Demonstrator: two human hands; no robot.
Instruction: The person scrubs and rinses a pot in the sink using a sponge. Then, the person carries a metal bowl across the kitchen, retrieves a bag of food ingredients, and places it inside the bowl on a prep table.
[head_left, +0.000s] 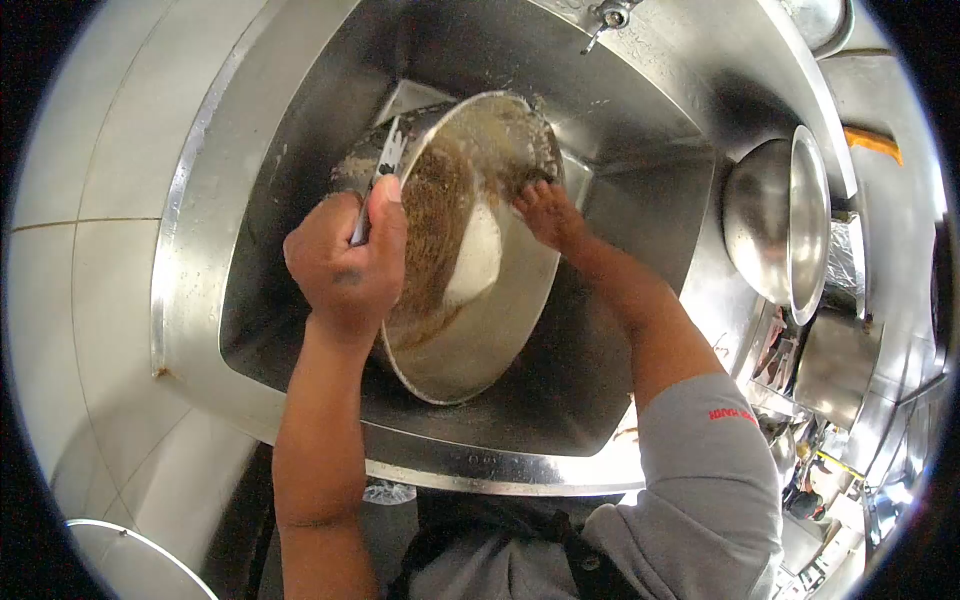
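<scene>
We judge the step in hand to be a rubbing-down: on the left, the left hand [345,260] has its fingers clenched around the flat, pale metal handle [391,150] of a large round metal pot [455,335], which lies tilted within the deep rectangular steel sink [640,220], its mouth turned toward us and to the right; on the right, the right hand [550,215] crosses the rim, its fingers bent near the soiled inner wall. Whether they grasp something small and dark there, we cannot tell. The next move, as we read it, calls for a firm hold on the handle, with the right fingers pressing where residue is thickest. As for containers, at far left we catch only part of a white-rimmed round vessel [145,535], contents unclear. The pot bears rough brown residue [430,230] and a smooth whitish patch [480,250], perhaps liquid or reflected light. Beyond the sink's right side, a wide, shiny steel bowl [765,225] stands tipped, mouth rightward; below it in view sits a boxy steel container [838,368], its contents indistinct.
</scene>
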